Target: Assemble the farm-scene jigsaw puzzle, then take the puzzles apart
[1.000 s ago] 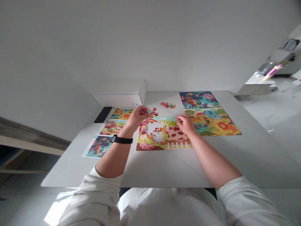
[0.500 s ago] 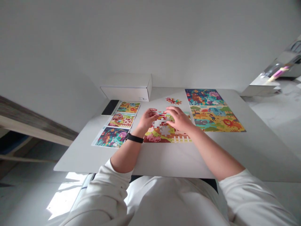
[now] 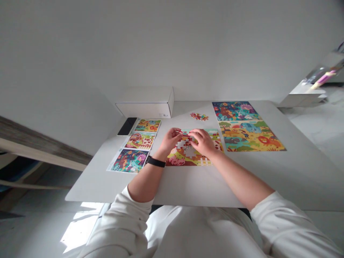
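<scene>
A farm-scene jigsaw puzzle (image 3: 176, 159) lies on the table in front of me, with white gaps around its middle. Over its upper left part, my left hand (image 3: 171, 139) has thumb and fingertips pinched together; whatever is between them is too small to make out. My right hand (image 3: 204, 142) is bent over the centre, and a small puzzle piece (image 3: 187, 143) shows at its thumb tip, apparently gripped there. Both hands cover part of the picture. Beyond them sits a small heap of loose puzzle pieces (image 3: 199, 116).
To the right are a night-forest puzzle (image 3: 233, 111) and a safari puzzle (image 3: 251, 137), both assembled. On the left lie a reference sheet (image 3: 129, 160) with three pictures and a black phone (image 3: 127, 126). A white box (image 3: 145, 104) stands against the wall.
Both hands stay over the farm puzzle. My right hand's fingers have drawn closer together, and a small piece now shows by its thumb. The whole view has shifted slightly.
</scene>
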`<move>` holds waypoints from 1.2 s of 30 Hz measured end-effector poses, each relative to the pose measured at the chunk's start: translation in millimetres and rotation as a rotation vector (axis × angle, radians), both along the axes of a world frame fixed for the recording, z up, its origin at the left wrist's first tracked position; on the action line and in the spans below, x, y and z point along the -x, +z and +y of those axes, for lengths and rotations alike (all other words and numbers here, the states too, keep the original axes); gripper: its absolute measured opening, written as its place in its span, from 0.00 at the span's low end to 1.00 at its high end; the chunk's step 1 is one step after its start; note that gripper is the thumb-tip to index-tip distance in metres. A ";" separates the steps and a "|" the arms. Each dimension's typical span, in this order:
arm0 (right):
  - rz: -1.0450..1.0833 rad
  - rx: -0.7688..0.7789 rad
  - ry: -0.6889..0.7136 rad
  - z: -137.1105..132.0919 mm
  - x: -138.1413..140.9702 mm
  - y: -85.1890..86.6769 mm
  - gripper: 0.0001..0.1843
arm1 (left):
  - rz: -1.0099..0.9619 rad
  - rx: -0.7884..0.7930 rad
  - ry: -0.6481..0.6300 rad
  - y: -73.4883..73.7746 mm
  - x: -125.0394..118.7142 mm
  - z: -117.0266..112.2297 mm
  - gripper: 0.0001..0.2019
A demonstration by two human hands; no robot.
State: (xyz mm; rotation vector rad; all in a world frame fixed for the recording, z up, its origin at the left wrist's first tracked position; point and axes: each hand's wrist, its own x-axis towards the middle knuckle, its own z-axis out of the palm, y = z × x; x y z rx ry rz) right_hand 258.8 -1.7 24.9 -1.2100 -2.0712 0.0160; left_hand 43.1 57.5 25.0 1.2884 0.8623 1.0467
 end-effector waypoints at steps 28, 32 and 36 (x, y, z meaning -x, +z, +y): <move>0.084 0.101 0.107 9.4 -21.5 70.9 0.16 | 0.089 -0.071 0.304 13.4 29.5 19.1 0.14; 0.069 0.132 0.097 20.3 -17.0 76.3 0.17 | 0.176 -0.119 0.314 4.7 29.1 24.3 0.12; 0.079 0.157 0.040 35.1 -0.4 32.9 0.16 | 0.447 -0.344 0.334 -0.8 29.0 21.1 0.10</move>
